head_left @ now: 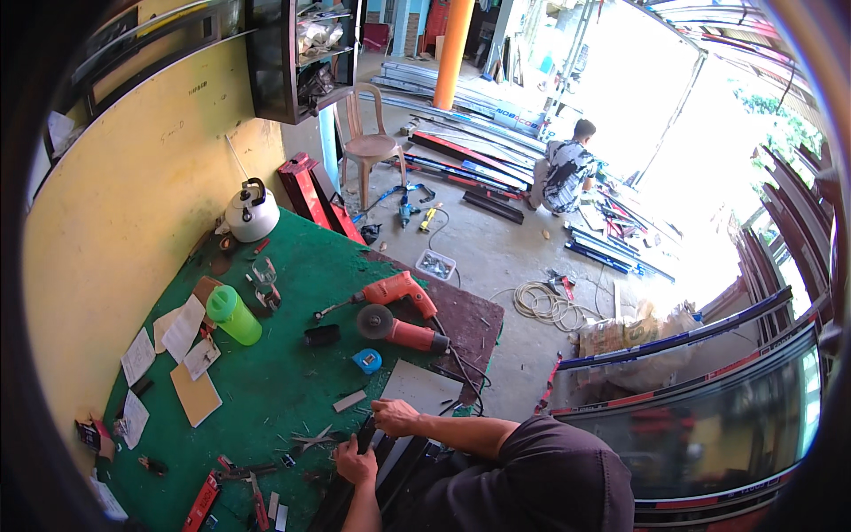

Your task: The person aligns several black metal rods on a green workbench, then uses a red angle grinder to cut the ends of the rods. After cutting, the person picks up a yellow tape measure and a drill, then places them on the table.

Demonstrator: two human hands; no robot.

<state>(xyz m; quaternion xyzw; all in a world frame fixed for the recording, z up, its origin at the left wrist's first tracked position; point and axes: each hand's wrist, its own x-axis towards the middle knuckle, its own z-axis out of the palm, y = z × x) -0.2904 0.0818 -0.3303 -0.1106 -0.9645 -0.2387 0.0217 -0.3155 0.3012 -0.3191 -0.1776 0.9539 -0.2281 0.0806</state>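
My left hand (356,464) is closed around a short dark bar-like piece (366,433) at the near edge of the green table (266,372). Just beyond it, my right hand (396,417) has its fingers pinched together by the far end of that piece; what they hold is too small to make out. Long black profiles (394,465) lie under my forearms. Close to my left hand are scissors (312,439) and a small grey strip (349,401). A flat grey sheet (421,387) lies beyond my right hand.
An angle grinder (408,335), an orange drill (394,293) and a blue tape measure (366,360) lie ahead. A green jug (233,315), papers and a white kettle (252,213) stand to the left. Framed glass (691,443) leans at right. A person (567,173) squats among floor profiles.
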